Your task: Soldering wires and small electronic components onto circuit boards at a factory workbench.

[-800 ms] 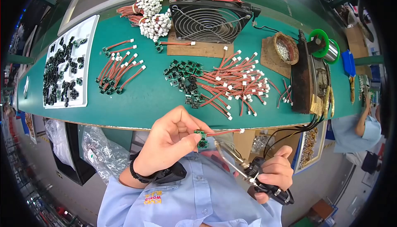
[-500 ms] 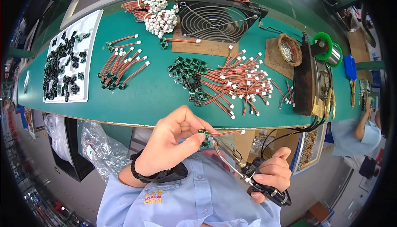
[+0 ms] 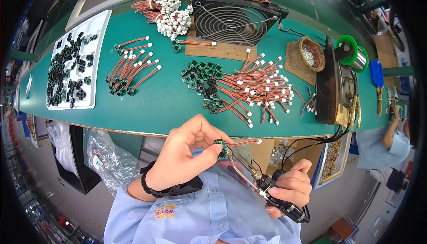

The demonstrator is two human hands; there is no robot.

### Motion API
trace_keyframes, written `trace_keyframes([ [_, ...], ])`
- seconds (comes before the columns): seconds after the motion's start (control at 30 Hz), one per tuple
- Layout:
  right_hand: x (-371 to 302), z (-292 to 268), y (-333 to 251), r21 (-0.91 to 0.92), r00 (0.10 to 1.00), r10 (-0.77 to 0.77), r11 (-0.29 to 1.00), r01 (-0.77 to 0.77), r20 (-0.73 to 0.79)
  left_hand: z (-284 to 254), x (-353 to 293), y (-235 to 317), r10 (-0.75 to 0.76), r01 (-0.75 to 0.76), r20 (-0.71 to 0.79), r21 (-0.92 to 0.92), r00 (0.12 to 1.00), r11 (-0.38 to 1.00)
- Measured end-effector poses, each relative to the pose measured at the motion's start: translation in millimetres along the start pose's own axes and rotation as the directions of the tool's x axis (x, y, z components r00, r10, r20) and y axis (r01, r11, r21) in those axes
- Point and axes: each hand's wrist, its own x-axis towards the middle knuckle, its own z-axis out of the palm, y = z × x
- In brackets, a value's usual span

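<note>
Curled closed, the left hand pinches a green board trailing red wires; the right hand wraps round a soldering tool pointing toward it. Past them I see wired boards heaped on the surface.

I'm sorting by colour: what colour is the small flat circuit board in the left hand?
The small flat circuit board is green; best view: head.
</note>
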Motion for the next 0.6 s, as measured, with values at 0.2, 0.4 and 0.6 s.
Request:
trace_keyframes([
  [0.2, -1.3, -2.2, -1.8, -0.009, 1.000, 0.006, 1.000, -0.006, 0.011, 1.7, 1.2, 3.3, -0.021, 0.021, 0.006, 0.011, 1.000, 1.000],
  [0.4, -2.8, -3.0, -1.8, -0.001, 1.000, 0.017, 1.000, -0.017, 0.012, 3.7, 0.7, 2.1, -0.011, 0.011, -0.006, 0.019, 1.000, 1.000],
  [0.6, -3.3, -5.1, -3.5, -0.024, 0.999, 0.015, 1.000, -0.014, 0.034, 6.1, 1.1, 6.0, -0.040, 0.041, -0.009, 0.025, 0.999, 0.999],
])
